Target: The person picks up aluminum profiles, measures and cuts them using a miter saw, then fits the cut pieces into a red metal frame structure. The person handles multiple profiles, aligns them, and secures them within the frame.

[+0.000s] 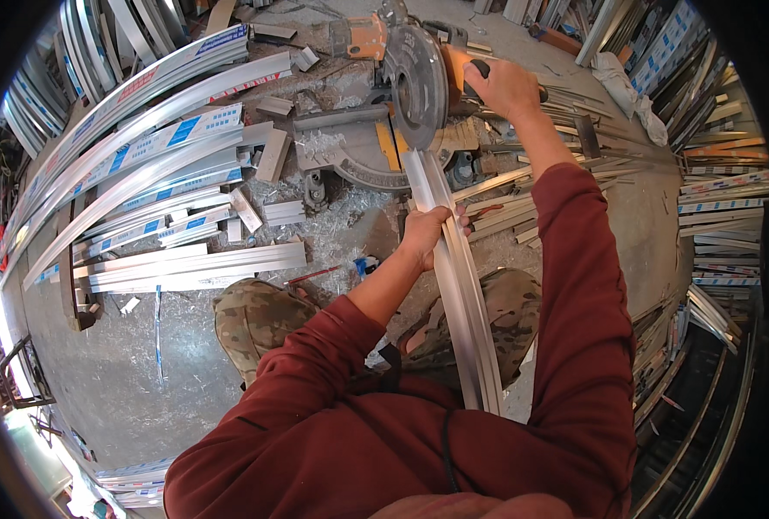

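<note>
A long silvery metal profile [464, 294] runs from beside my body up to the miter saw's base [363, 173]. Around its middle my left hand [430, 232] is closed, with the fingertips showing on its far side. My right hand [504, 89] grips the dark handle of the miter saw [421, 86], whose round guard and orange body stand above the profile's far end. A yellow insert strip [388, 143] shows on the base just left of that end. The guard hides most of the blade, so I cannot tell whether it touches the profile.
Long profiles in printed film [159, 138] lie stacked on the left, with short offcuts [273, 156] nearer the saw. Thin strips [505, 212] and red-handled pliers [486, 210] lie to the right. A red pen-like stick [313, 275] rests on the floor by my left knee.
</note>
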Motion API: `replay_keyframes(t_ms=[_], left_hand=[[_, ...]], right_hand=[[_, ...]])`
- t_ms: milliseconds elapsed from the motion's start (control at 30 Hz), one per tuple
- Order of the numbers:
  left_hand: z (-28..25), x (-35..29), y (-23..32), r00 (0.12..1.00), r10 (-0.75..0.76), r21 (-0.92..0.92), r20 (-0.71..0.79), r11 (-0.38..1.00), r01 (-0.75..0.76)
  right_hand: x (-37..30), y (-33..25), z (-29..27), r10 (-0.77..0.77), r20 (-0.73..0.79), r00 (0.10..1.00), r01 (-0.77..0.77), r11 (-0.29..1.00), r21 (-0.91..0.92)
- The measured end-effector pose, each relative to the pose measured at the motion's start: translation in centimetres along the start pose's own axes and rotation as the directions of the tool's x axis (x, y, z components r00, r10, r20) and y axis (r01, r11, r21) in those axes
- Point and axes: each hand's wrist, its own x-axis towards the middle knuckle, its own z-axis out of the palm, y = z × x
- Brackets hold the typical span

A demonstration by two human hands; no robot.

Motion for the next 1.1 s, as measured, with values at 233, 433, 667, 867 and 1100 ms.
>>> replay_keyframes(t_ms=[233,433,667,867,1100], left_hand=[[0.07,0.06,-0.03,1.000,-0.005,0.019,-0.022,1.000,0.005],[0.13,-0.01,-0.08,1.000,0.014,0.017,-0.020,1.000,-0.014],[0.43,-0.09,-0.10,1.000,0.012,0.025,-0.027,1.000,-0.011],[0.26,-0.01,-0.08,1.000,0.005,0.023,-0.022,1.000,-0.005],[0.41,-0.07,-0.03,0.999,0.017,0.024,-0.035,1.000,-0.016]], right_hand=[[0.60,0.32,0.29,0.015,0.014,1.000,-0.015,0.999,-0.037],[0.61,0.19,0.37,0.015,0.005,1.000,-0.015,1.000,-0.011],[0.35,0.28,0.46,0.008,-0.008,1.000,-0.008,0.999,-0.037],[0.03,0.07,0.29,-0.009,-0.014,1.000,0.008,1.000,-0.007],[-0.15,-0.04,0.18,-0.005,-0.001,1.000,0.005,1.000,0.007]])
